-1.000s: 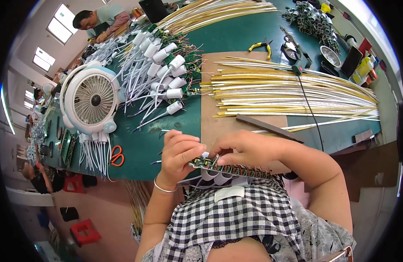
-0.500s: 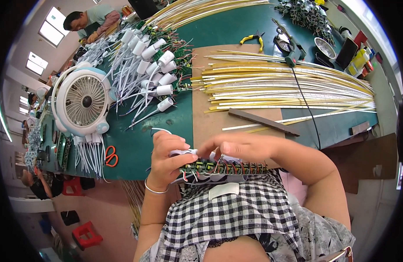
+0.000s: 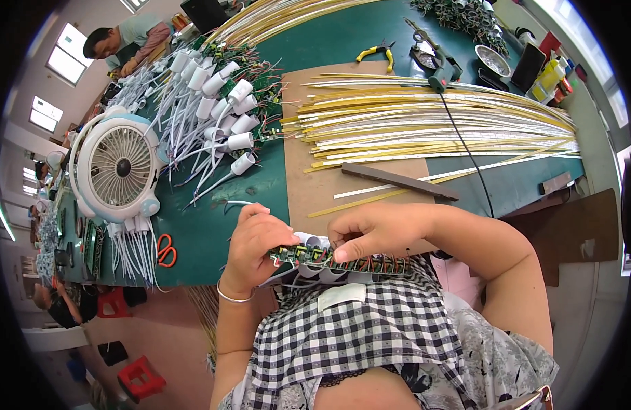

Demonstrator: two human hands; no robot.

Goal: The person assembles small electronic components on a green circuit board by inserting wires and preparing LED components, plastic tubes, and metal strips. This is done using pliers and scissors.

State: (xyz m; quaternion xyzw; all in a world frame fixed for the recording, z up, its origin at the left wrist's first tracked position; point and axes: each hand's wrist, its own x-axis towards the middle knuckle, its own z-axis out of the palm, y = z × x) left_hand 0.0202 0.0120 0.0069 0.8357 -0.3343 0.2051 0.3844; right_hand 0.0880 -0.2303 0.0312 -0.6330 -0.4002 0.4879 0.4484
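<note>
Just above my lap is a long row of green circuit boards (image 3: 391,265) with yellow parts and red, black and white wires. White plastic cylinders (image 3: 332,275) and pale cables show behind and below it. My left hand (image 3: 254,244) is wrapped round the left end of the row, next to a white cylinder. My right hand (image 3: 370,229) bends over the middle, thumb and fingers drawn together at the boards' wires. What lies between those fingertips is too small to make out.
Ahead is a green table with a pile of cylinders on cables (image 3: 220,102), a fan (image 3: 123,166) and orange scissors (image 3: 166,251). Yellow and white strips (image 3: 432,123), a dark bar (image 3: 397,181), yellow pliers (image 3: 376,55) and a soldering gun (image 3: 444,74) lie right. A person (image 3: 127,44) sits far left.
My right hand has gone from nearly stretched out above the boards to a pinch down at their wires. The left hand keeps its hold, and the row sits slightly further left in view.
</note>
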